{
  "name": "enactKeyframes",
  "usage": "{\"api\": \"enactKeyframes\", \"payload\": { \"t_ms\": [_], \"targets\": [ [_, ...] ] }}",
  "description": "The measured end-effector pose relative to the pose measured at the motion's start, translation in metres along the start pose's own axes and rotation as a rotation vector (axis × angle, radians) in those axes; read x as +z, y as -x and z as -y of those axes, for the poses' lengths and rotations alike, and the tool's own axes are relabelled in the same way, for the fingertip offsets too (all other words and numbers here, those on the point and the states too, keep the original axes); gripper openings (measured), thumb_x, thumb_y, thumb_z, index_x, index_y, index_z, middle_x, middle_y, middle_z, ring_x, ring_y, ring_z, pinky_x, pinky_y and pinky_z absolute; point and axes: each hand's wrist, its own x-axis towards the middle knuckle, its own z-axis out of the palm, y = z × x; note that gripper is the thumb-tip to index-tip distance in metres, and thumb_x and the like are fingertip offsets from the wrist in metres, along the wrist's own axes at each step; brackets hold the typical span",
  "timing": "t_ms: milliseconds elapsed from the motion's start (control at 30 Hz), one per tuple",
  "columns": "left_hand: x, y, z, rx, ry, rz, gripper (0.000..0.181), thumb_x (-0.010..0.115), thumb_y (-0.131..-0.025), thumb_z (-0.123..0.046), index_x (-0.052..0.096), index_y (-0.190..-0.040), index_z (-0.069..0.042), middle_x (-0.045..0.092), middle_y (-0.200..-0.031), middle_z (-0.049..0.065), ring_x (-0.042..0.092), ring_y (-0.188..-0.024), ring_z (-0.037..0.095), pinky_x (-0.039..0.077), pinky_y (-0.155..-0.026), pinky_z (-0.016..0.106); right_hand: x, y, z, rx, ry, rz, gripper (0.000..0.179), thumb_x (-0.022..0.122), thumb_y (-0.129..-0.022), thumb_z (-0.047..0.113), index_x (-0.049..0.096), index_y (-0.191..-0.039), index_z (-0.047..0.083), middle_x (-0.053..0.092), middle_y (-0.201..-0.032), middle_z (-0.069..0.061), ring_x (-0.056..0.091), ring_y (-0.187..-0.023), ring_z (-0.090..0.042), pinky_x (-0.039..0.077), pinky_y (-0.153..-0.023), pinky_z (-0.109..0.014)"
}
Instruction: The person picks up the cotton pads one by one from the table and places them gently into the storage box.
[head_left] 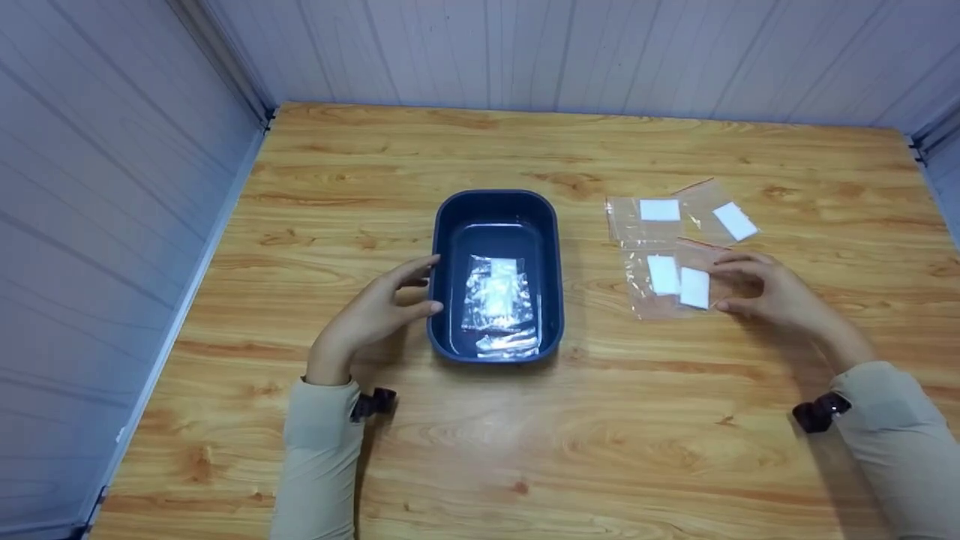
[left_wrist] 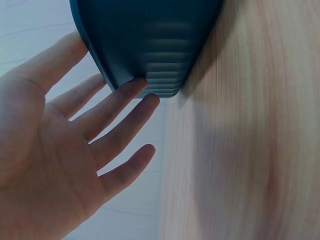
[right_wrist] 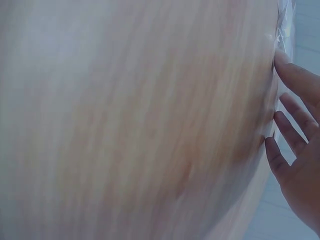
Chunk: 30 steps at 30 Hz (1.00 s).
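A dark blue rectangular bin (head_left: pixel 496 361) stands mid-table. My left hand (head_left: pixel 379 304) is at its left side, with thumb and fingertips right at the rim; the left wrist view shows fairly straight fingers (left_wrist: pixel 122 132) against the bin's ribbed outer wall (left_wrist: pixel 165 55). Inside the bin lie clear plastic bags (head_left: pixel 476 304) with something white in them. To the right, my right hand (head_left: pixel 772 289) reaches over the table, its relaxed fingertips at the right edge of a red-topped zip bag (head_left: pixel 697 259) that holds a white rectangle (head_left: pixel 694 288).
Other clear zip bags lie around that one: one with a white piece (head_left: pixel 663 274) partly under it, one behind (head_left: pixel 622 225), and one at the back right (head_left: pixel 697 202). Pale panel walls (head_left: pixel 525 60) border the wooden table (head_left: pixel 480 465) behind and at the left.
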Motion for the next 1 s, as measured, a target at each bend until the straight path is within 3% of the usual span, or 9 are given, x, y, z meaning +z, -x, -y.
{"api": "enactKeyframes", "payload": {
  "t_ms": [133, 300, 500, 767, 1000],
  "targets": [
    [0.0004, 0.0003, 0.0005, -0.001, 0.001, 0.000, 0.067, 0.071, -0.093, -0.023, 0.039, -0.153, -0.021, 0.046, -0.148, 0.007, 0.042, -0.136, 0.026, 0.029, -0.115, 0.050, 0.0011, 0.0006, -0.0001, 0.030, -0.007, -0.021, 0.033, 0.081, -0.082, 0.009, 0.072, -0.113, 0.002, 0.055, -0.131, -0.016, 0.039, -0.130, -0.042, 0.026, -0.113, -0.034],
    [0.0007, 0.0004, 0.0025, 0.005, 0.002, -0.002, 0.067, 0.071, -0.093, -0.023, 0.040, -0.152, -0.022, 0.046, -0.149, 0.006, 0.043, -0.136, 0.026, 0.031, -0.114, 0.048, 0.0015, 0.0005, 0.0002, 0.056, -0.022, -0.043, 0.020, 0.080, -0.084, 0.009, 0.076, -0.103, 0.004, 0.058, -0.130, -0.017, 0.040, -0.131, -0.041, 0.025, -0.114, -0.036],
    [0.0003, 0.0008, 0.0035, 0.002, 0.003, -0.004, 0.067, 0.071, -0.093, -0.025, 0.040, -0.152, -0.022, 0.046, -0.149, 0.006, 0.042, -0.136, 0.026, 0.030, -0.114, 0.050, 0.0030, 0.0007, 0.0017, 0.038, 0.000, -0.066, 0.017, 0.080, -0.084, 0.009, 0.077, -0.100, 0.004, 0.061, -0.127, -0.016, 0.045, -0.126, -0.040, 0.025, -0.101, -0.010],
    [-0.0004, 0.0003, 0.0040, 0.020, 0.012, 0.003, 0.068, 0.071, -0.093, -0.024, 0.039, -0.153, -0.019, 0.046, -0.149, 0.010, 0.042, -0.137, 0.029, 0.029, -0.114, 0.051, 0.0035, -0.0012, 0.0013, 0.012, 0.020, -0.074, 0.006, 0.080, -0.085, 0.012, 0.077, -0.087, 0.008, 0.062, -0.127, -0.017, 0.047, -0.124, -0.040, 0.025, -0.100, -0.008],
    [0.0002, -0.0002, 0.0029, 0.034, 0.014, 0.009, 0.068, 0.071, -0.094, -0.023, 0.039, -0.153, -0.017, 0.045, -0.149, 0.010, 0.041, -0.137, 0.031, 0.030, -0.114, 0.052, 0.0027, 0.0007, 0.0018, 0.037, 0.016, -0.083, 0.008, 0.078, -0.086, 0.012, 0.076, -0.088, 0.005, 0.063, -0.128, -0.019, 0.047, -0.126, -0.043, 0.025, -0.096, -0.003]
  ]
}}
